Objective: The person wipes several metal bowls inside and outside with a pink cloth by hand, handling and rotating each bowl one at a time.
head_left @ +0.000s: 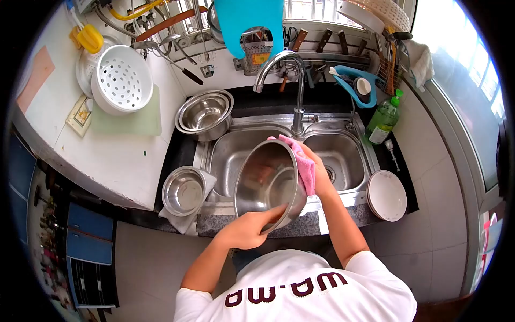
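Note:
A large steel bowl (263, 180) is tilted over the front of the double sink (225, 153), its opening facing left and up. My left hand (249, 228) grips the bowl's lower rim, fingers wrapped over the edge. On the bowl's right side, my right hand (317, 169) presses a pink cloth (304, 166) against the outer wall near the rim. The tap (299, 91) stands behind the bowl, and no water shows from its spout.
Stacked steel bowls (204, 115) stand behind left. A smaller steel bowl (184, 191) rests on a grey cloth (186, 220). White plates (387, 196) and a green bottle (383, 121) are at right. Knives (324, 40) hang behind; a white colander (122, 79) is at left.

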A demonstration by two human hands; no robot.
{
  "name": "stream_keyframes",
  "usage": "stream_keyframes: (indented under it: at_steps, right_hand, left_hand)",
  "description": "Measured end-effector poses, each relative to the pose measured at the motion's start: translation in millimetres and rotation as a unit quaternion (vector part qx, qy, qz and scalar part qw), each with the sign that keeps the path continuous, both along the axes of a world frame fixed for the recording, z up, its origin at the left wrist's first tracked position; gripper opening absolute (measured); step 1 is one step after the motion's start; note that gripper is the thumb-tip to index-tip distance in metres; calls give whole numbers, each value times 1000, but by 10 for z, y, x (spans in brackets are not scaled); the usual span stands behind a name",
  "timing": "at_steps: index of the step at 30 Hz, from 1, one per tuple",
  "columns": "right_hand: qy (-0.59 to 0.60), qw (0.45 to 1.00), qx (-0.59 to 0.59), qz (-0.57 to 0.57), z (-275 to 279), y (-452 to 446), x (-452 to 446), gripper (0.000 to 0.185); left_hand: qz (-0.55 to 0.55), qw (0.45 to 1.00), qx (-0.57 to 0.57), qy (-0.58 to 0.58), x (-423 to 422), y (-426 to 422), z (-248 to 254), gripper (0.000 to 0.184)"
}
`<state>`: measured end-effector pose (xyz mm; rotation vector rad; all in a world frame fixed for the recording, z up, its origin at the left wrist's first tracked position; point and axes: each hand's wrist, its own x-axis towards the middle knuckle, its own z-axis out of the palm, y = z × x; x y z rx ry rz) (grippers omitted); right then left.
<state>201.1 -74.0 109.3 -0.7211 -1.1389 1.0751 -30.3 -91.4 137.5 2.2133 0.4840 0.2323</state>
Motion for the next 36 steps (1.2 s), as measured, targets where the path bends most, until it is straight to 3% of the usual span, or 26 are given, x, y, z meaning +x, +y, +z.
stream_keyframes:
  at_steps: [1,2,3,4,5,7,11,13,15,16,18,19,20,21,22,23,24,27,28,29,31,32,36]
  right_hand:
    - [0,1000,3,0,9,-31,-32,44]
    - [-4,1000,-8,-3,39,-89,-66,45]
    - [-7,1000,-21,-7,50,-143,-96,46]
    - [-146,986,38,-65,-35,-113,-135,48]
    - [-281,951,99,-87,-52,-190,-173,51]
    - [-390,890,170,-164,39,-292,-377,53]
    - [-437,847,210,-218,92,-357,-419,58]
    - [-439,842,219,-225,153,-347,-376,59]
    - [-410,852,236,-225,227,-314,-304,59]
    - [-390,867,226,-214,220,-281,-241,60]
    - [-286,926,172,-175,149,-204,-150,52]
    - [-223,954,136,-149,113,-164,-112,49]
    - [-223,954,137,-148,95,-155,-70,49]
    - [-77,994,36,-74,148,-168,-55,46]
    - [72,995,-66,3,219,-189,-49,43]
    - [71,995,-66,2,317,-239,-39,43]
    - [-69,992,-90,-46,486,-320,-51,41]
    - [-64,983,-145,-88,-32,-136,60,31]
    - [146,978,-147,-4,-462,81,141,28]
    - [349,923,-140,81,-666,189,179,26]
    - [341,903,-263,-15,-782,135,15,40]
    - [328,917,-225,17,-694,-87,-5,43]
    - [367,887,-279,14,-648,-47,-427,40]
  left_hand:
    - [23,997,-75,1,22,-6,34,67]
    - [23,997,-73,0,21,16,-10,67]
    - [14,991,-120,-59,18,36,-66,75]
    - [5,979,-169,-117,7,37,-94,83]
    - [36,963,-249,-102,9,77,-99,82]
    - [45,908,-393,-138,64,158,-158,80]
    - [58,908,-364,-200,82,119,-274,76]
    - [54,913,-341,-219,46,103,-290,66]
    - [40,979,-179,-91,-40,158,-301,61]
    - [41,979,-179,-91,-33,132,-161,61]
    - [15,992,-60,111,-43,57,175,49]
    - [17,992,-59,111,-68,48,128,49]
    - [-10,999,-20,39,-106,28,34,44]
    - [-38,999,19,-33,-126,2,-7,40]
    - [-44,998,-23,-44,-129,-17,-16,37]
    - [-45,998,-23,-44,-134,-24,10,37]
    - [-54,997,-32,-35,-137,-43,87,33]
    - [-77,995,-46,-51,-158,-33,116,23]
    - [-91,992,-51,-75,-163,-27,112,17]
    - [-91,992,-50,-75,-152,-43,117,17]
    - [-30,990,-43,-133,-100,-110,125,9]
    - [-30,990,-44,-133,-75,-116,84,9]
    - [111,980,54,-156,122,10,-241,23]
